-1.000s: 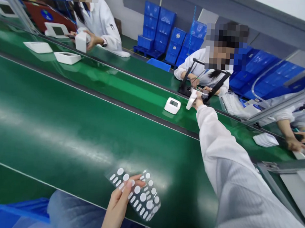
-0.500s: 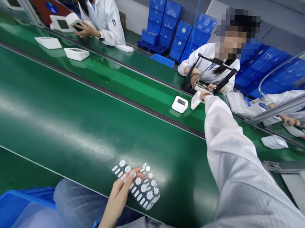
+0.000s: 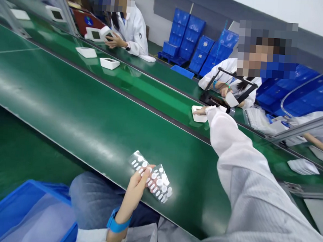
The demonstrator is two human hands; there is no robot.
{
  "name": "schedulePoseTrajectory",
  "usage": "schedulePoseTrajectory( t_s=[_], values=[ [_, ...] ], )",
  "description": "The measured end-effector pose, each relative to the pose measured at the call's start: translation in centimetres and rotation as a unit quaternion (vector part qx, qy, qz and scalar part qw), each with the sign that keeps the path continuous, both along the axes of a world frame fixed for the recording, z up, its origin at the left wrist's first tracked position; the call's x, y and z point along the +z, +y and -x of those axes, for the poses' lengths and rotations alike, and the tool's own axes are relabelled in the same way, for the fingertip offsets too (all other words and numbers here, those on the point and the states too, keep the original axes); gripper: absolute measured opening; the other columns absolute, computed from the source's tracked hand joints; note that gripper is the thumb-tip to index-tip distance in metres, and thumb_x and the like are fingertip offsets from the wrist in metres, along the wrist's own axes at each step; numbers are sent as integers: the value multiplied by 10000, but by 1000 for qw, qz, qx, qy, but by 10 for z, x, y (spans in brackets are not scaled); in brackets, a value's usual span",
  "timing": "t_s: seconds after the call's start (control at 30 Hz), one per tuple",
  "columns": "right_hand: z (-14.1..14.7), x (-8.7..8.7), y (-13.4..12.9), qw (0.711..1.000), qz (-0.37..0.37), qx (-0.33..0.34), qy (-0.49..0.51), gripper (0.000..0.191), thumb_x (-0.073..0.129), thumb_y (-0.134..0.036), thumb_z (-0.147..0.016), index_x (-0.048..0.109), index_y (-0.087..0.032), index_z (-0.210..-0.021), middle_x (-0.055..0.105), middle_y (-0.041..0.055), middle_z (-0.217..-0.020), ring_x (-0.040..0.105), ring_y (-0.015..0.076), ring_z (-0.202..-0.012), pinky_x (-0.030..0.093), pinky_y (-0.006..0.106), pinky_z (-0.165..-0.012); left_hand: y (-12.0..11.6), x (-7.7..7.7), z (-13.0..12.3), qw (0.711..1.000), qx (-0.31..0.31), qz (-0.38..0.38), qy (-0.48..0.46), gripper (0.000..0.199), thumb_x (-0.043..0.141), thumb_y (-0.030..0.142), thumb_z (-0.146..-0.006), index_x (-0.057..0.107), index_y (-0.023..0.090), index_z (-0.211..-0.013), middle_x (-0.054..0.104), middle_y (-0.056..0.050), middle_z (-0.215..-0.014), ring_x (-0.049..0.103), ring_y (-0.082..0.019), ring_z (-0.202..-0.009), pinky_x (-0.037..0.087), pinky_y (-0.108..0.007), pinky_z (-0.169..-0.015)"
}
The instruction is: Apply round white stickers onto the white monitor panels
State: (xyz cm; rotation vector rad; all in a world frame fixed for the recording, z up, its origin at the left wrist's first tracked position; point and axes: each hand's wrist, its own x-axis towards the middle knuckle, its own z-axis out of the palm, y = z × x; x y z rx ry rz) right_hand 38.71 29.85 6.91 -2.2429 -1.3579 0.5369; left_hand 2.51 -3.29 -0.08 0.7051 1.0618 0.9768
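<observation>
My left hand pinches clear sheets of white round and oblong stickers above the near edge of the green work surface. My right arm stretches far forward across the line. At its end, my right hand lies over a white device with a dark screen on the green belt, fingers gripping its top. The fingertips are small and partly unclear. Just beyond my sleeve cuff, a bit of another white object shows, mostly covered.
A co-worker opposite handles a white part behind a black frame stand. Farther left another person holds a white device. Two white devices lie on the belt. A blue bin stands lower left; stacked blue boxes stand behind.
My right hand has let go of the tilted white device and moved left onto the one lying beside it. My left hand still holds the sticker sheets. The view has shifted.
</observation>
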Motion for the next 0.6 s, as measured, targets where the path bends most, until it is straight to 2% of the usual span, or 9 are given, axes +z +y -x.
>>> schedulePoseTrajectory(
  t_s=[0.03, 0.1, 0.2, 0.27, 0.3, 0.37, 0.4, 0.47, 0.6],
  values=[
    [8, 5, -3, 998, 25, 40, -27, 730, 921, -203, -361, 648, -60, -1023, 605, 205, -1137, 481, 402, -1173, 339, 517, -1043, 0, 1, -1, 1000, 10, 4, -15, 603, 641, 589, -833, 600, 105, -1190, 622, -33, -749, 594, -159, -644, 485, -237, -591],
    [30, 14, -19, 971, 51, 195, -130, 1009, 899, -149, -326, 544, -47, -1265, 517, 234, -1295, 448, 424, -1210, 323, 536, -1063, -1, 5, 0, 999, 15, 5, -43, 629, 682, 550, -819, 545, 110, -1247, 620, -26, -764, 610, -151, -658, 504, -239, -625],
    [72, 24, -68, 832, 12, 485, -269, 1159, 866, -170, -439, 325, 6, -1449, 403, 287, -1388, 424, 434, -1238, 336, 541, -1073, -2, 10, 3, 997, -1, -4, -79, 683, 781, 424, -765, 483, 138, -1308, 663, -61, -924, 675, -196, -874, 532, -273, -801],
    [97, 26, -111, 736, -6, 627, -254, 1050, 835, -131, -504, 364, -62, -1440, 432, 221, -1388, 402, 391, -1288, 324, 517, -1113, -2, 13, 5, 995, -6, -6, -97, 690, 814, 354, -736, 476, 148, -1302, 676, -80, -1000, 669, -221, -1004, 519, -284, -890],
    [106, 25, -132, 683, -14, 686, -249, 933, 779, -69, -566, 414, -142, -1420, 447, 163, -1401, 353, 378, -1344, 285, 540, -1139, -2, 14, 6, 995, -3, -5, -103, 680, 819, 340, -730, 481, 148, -1287, 681, -83, -1004, 670, -222, -1011, 522, -284, -895],
    [116, 22, -168, 624, -60, 735, -258, 753, 593, 60, -711, 466, -246, -1387, 438, 76, -1446, 276, 322, -1426, 257, 540, -1170, -1, 16, 5, 995, -3, -1, -103, 641, 815, 353, -730, 499, 141, -1246, 693, -91, -984, 689, -216, -934, 551, -280, -815],
    [118, 20, -181, 614, -81, 739, -263, 731, 511, 97, -756, 469, -274, -1384, 413, 50, -1478, 252, 298, -1447, 262, 536, -1175, 0, 17, 3, 995, -6, 1, -98, 620, 812, 368, -731, 510, 136, -1220, 697, -97, -979, 694, -212, -880, 562, -278, -758],
    [117, 20, -200, 635, -114, 716, -268, 731, 411, 118, -816, 439, -304, -1412, 340, 31, -1538, 219, 275, -1469, 273, 543, -1178, 3, 19, -1, 996, -9, 1, -86, 579, 805, 398, -730, 528, 126, -1161, 701, -111, -980, 692, -203, -795, 567, -270, -666],
    [119, 25, -227, 738, -155, 628, -190, 616, 452, 5, -902, 411, -280, -1446, 333, 76, -1541, 242, 301, -1460, 295, 580, -1162, 5, 25, -14, 996, -1, -10, -88, 625, 798, 408, -733, 468, 158, -1202, 684, -127, -1070, 690, -198, -788, 579, -269, -633]
  ],
)
